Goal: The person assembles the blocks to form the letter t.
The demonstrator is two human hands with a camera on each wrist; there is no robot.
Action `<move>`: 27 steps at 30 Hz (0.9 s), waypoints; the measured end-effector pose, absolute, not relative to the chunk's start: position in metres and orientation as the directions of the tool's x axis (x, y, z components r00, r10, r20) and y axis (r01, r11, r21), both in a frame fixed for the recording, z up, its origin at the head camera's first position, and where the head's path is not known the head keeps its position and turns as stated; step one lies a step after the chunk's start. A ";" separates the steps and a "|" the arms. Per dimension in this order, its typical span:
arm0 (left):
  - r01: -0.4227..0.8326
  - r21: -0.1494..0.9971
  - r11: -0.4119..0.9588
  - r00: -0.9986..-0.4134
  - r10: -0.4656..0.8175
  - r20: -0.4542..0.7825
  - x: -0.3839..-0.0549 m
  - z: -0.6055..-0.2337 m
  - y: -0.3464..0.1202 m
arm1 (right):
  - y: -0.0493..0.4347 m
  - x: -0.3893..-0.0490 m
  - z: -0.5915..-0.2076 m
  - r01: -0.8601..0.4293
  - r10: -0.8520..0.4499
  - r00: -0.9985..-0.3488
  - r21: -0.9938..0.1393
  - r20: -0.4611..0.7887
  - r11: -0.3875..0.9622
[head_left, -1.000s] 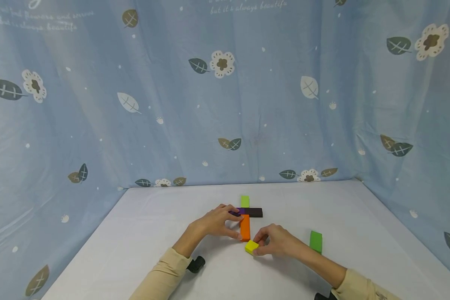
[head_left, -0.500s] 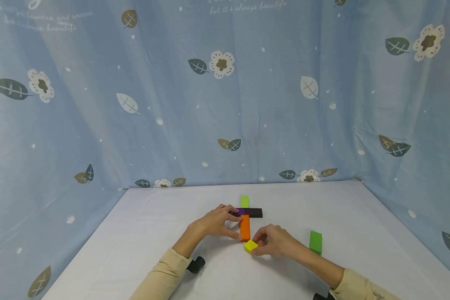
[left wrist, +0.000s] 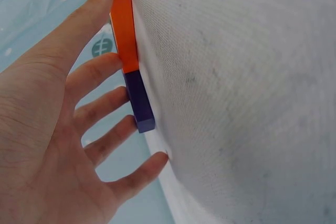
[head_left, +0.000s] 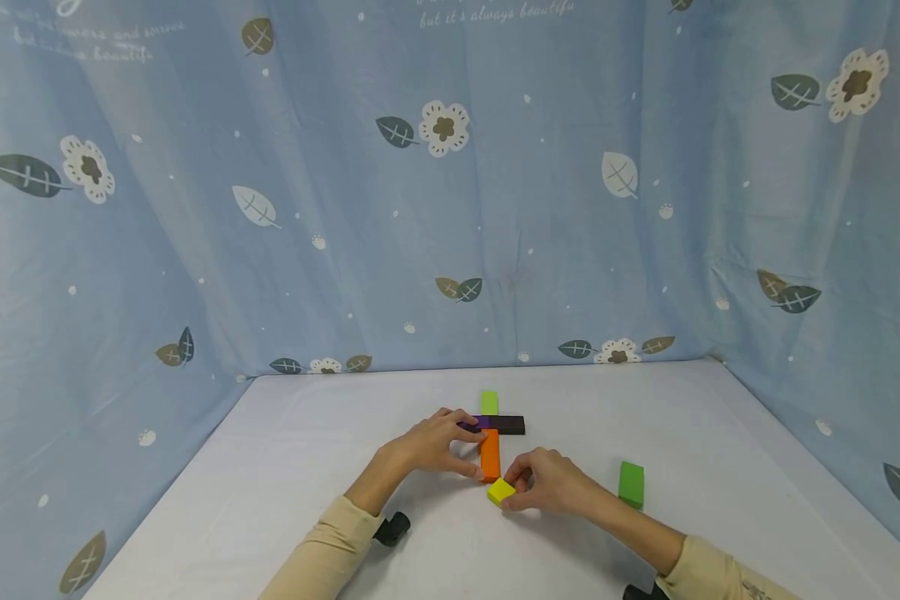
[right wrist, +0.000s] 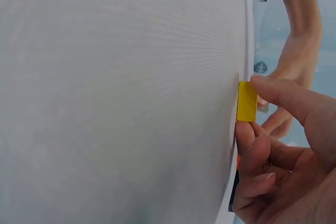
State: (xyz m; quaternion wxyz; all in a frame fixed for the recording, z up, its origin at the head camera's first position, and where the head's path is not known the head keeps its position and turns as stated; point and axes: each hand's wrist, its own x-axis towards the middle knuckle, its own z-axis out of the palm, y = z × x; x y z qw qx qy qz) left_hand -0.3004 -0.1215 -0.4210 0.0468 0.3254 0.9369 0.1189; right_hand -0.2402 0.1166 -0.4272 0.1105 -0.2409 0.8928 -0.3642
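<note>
In the head view my right hand (head_left: 551, 482) pinches a small yellow block (head_left: 502, 492) between thumb and fingers. The block sits just off the near end of an orange block (head_left: 491, 457), turned at an angle to it. My left hand (head_left: 437, 443) lies along the left side of the orange block, fingers spread. In the left wrist view its thumb and index fingertip are at the orange block (left wrist: 124, 22), and further fingertips reach a purple block (left wrist: 138, 100). A black block (head_left: 508, 425) and a lime green block (head_left: 490, 403) adjoin the far end, forming a cross shape.
A green block (head_left: 632, 483) stands apart on the white tabletop (head_left: 330, 433), to the right beyond my right wrist. Blue patterned fabric (head_left: 555, 225) hangs behind and at both sides. A black wrist-worn device (head_left: 393, 530) shows by my left sleeve.
My right hand has shifted the yellow block very slightly left, toward the orange block's near end. The left hand and the other blocks stay in place.
</note>
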 end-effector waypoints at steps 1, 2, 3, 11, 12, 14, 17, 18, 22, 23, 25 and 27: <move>0.599 0.251 0.760 -0.784 0.621 -0.010 -0.301 -0.421 -0.121 | 0.116 -0.240 -0.427 -0.350 -0.511 -0.859 -0.702 -0.022 0.620; 0.599 0.251 0.761 -0.784 0.621 -0.010 -0.301 -0.421 -0.121 | 0.116 -0.240 -0.427 -0.350 -0.511 -0.859 -0.702 -0.023 0.620; 0.599 0.250 0.760 -0.784 0.621 -0.011 -0.301 -0.421 -0.121 | 0.116 -0.240 -0.427 -0.350 -0.511 -0.859 -0.701 -0.024 0.621; 0.599 0.242 0.763 -0.784 0.620 -0.012 -0.300 -0.419 -0.121 | 0.116 -0.241 -0.427 -0.340 -0.504 -0.863 -0.696 -0.035 0.632; 0.600 0.241 0.763 -0.784 0.620 -0.011 -0.300 -0.419 -0.121 | 0.116 -0.241 -0.427 -0.340 -0.503 -0.863 -0.696 -0.036 0.633; 0.598 0.241 0.765 -0.786 0.618 -0.010 -0.300 -0.419 -0.120 | 0.116 -0.242 -0.428 -0.341 -0.504 -0.863 -0.695 -0.036 0.633; 0.597 0.240 0.766 -0.787 0.617 -0.009 -0.300 -0.420 -0.121 | 0.116 -0.242 -0.429 -0.346 -0.507 -0.861 -0.692 -0.034 0.634; 0.597 0.240 0.765 -0.787 0.617 -0.008 -0.300 -0.421 -0.121 | 0.117 -0.242 -0.429 -0.347 -0.508 -0.861 -0.691 -0.034 0.634; 0.601 0.240 0.763 -0.785 0.619 -0.003 -0.301 -0.422 -0.121 | 0.117 -0.242 -0.430 -0.350 -0.511 -0.859 -0.690 -0.034 0.633; 0.601 0.241 0.762 -0.785 0.619 -0.003 -0.301 -0.423 -0.121 | 0.117 -0.242 -0.430 -0.351 -0.512 -0.859 -0.690 -0.033 0.633; 0.600 0.245 0.762 -0.786 0.619 -0.002 -0.301 -0.423 -0.121 | 0.117 -0.242 -0.430 -0.355 -0.514 -0.857 -0.691 -0.029 0.630; 0.598 0.247 0.763 -0.787 0.617 -0.002 -0.301 -0.423 -0.121 | 0.117 -0.242 -0.430 -0.358 -0.516 -0.856 -0.690 -0.026 0.629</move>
